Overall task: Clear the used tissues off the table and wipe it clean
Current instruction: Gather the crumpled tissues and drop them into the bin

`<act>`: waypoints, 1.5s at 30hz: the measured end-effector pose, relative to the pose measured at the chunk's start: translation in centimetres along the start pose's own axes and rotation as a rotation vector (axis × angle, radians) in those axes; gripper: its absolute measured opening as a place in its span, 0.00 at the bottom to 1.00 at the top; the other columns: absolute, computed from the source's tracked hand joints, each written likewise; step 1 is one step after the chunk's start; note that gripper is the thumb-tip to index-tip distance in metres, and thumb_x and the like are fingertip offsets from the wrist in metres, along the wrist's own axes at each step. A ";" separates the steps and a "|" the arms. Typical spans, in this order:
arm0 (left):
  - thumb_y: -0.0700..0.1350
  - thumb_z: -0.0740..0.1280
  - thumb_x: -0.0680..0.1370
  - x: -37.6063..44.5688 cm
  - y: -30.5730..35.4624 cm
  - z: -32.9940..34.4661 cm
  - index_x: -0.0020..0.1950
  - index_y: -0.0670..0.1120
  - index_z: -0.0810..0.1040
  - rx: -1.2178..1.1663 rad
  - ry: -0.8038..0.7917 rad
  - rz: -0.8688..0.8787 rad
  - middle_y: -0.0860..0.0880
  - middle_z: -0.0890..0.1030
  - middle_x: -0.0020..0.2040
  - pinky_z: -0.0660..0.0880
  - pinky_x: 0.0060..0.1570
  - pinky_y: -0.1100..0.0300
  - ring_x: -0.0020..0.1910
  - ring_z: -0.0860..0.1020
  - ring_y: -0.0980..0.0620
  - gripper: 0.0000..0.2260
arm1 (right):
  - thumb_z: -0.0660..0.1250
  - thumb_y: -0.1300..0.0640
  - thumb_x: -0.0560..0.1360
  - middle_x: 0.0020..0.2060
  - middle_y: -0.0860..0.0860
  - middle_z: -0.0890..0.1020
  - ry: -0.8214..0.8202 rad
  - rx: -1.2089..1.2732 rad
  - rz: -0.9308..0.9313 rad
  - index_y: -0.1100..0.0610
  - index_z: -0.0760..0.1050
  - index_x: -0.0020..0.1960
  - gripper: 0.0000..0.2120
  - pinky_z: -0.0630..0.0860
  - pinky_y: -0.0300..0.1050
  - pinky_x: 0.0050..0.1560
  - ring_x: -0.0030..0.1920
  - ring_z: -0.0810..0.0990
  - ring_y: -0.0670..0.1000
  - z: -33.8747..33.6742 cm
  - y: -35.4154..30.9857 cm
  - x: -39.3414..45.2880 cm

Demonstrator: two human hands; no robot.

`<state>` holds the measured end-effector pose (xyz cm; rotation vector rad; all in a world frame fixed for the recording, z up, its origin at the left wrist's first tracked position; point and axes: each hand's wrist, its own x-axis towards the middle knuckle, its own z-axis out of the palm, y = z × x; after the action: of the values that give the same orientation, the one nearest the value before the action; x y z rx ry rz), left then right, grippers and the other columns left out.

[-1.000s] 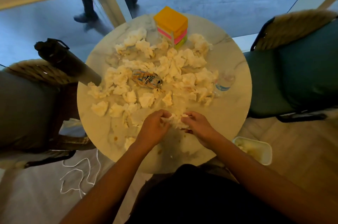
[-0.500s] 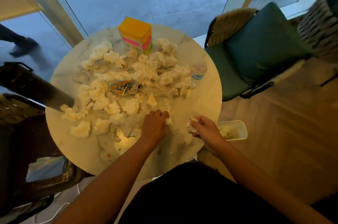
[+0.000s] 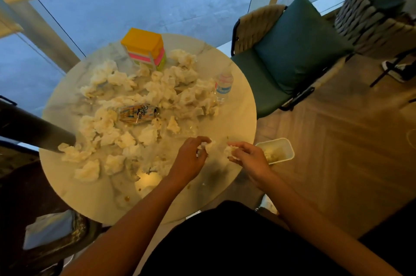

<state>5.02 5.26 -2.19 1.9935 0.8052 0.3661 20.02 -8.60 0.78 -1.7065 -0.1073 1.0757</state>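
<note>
White crumpled tissues (image 3: 144, 100) litter round marble table (image 3: 238, 122); left hand (image 3: 191, 156) and right hand (image 3: 247, 156) each pinch one wad near its front edge; best dropped together into floor bin (image 3: 290, 149) alongside, avoiding can (image 3: 138, 113).

Round table (image 3: 236, 104): glossy marble-look top. Crumpled tissues (image 3: 117, 77): soft matt paper. Water bottle (image 3: 223, 85): clear plastic. Drink can (image 3: 138, 113): shiny metal. Floor (image 3: 337, 140): wood herringbone.

Café-like lounge: round marble table (image 3: 236, 118), cushioned chairs (image 3: 292, 50), glass wall (image 3: 157, 1).
</note>
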 end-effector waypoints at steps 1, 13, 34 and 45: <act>0.42 0.66 0.81 0.2 0.4 0.5 0.57 0.58 0.79 0.001 0.001 -0.008 0.53 0.79 0.54 0.79 0.54 0.56 0.52 0.79 0.57 0.11 | 0.70 0.70 0.75 0.51 0.53 0.85 0.006 -0.054 -0.014 0.58 0.82 0.57 0.13 0.81 0.36 0.47 0.50 0.83 0.49 -0.6 0.1 0.1; 0.45 0.76 0.75 3.7 9.5 13.2 0.63 0.51 0.78 -0.106 -0.119 -0.152 0.55 0.77 0.57 0.77 0.49 0.71 0.52 0.79 0.59 0.17 | 0.69 0.57 0.80 0.52 0.50 0.83 0.033 -0.249 -0.031 0.45 0.78 0.59 0.10 0.82 0.45 0.46 0.50 0.83 0.52 -15.6 1.2 3.8; 0.50 0.73 0.77 11.6 6.8 40.4 0.52 0.60 0.74 -0.138 -0.168 -0.752 0.58 0.80 0.48 0.71 0.37 0.73 0.45 0.80 0.63 0.10 | 0.70 0.50 0.79 0.54 0.47 0.81 0.070 -0.329 0.306 0.47 0.75 0.59 0.10 0.79 0.49 0.54 0.54 0.80 0.50 -36.0 9.0 23.5; 0.55 0.69 0.80 21.0 -10.9 55.0 0.72 0.54 0.70 -0.083 -0.269 -0.779 0.53 0.77 0.66 0.77 0.59 0.54 0.58 0.77 0.56 0.21 | 0.67 0.52 0.80 0.58 0.47 0.79 0.302 -0.270 0.351 0.50 0.74 0.66 0.15 0.72 0.44 0.47 0.55 0.78 0.50 -36.1 25.0 39.6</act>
<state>46.17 -12.64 -41.77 1.4625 1.2760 -0.3097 58.01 -23.85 -41.85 -2.1698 0.2597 1.0753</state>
